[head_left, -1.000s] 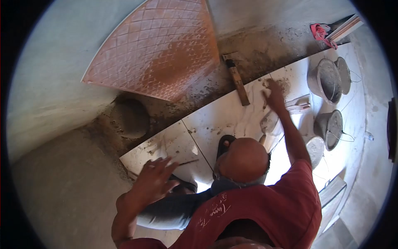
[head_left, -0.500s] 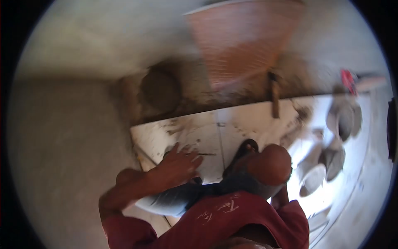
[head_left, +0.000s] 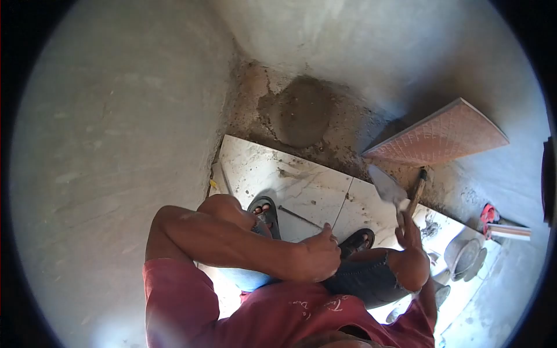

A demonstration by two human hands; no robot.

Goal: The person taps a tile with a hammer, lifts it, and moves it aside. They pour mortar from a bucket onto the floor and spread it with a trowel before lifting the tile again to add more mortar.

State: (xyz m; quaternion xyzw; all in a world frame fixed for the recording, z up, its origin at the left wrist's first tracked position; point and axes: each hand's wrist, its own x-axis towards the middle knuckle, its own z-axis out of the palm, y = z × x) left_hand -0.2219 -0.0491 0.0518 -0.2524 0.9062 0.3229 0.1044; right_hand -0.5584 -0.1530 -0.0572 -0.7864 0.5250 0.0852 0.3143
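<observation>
My right hand is closed around the handle of a trowel, whose grey blade points up toward the bare floor strip. Right beside the blade is a hammer with a dark head and wooden handle, lying across the tile edge. My left hand is in front of my knees with its fingers curled in; whether anything is inside cannot be seen. Near its fingertips a thin metal rod lies on the white floor tiles. A round patch of wet mortar sits on the rough floor beyond.
A large tile, orange underside showing, leans at the wall on the right. Bowls stand at the lower right, near a red item and a tile offcut. Grey walls meet in the corner; my sandalled feet are on the tiles.
My view has swung left toward the corner. My left hand has moved right, from spread fingers to curled ones. My right hand, hidden before, now shows with the trowel.
</observation>
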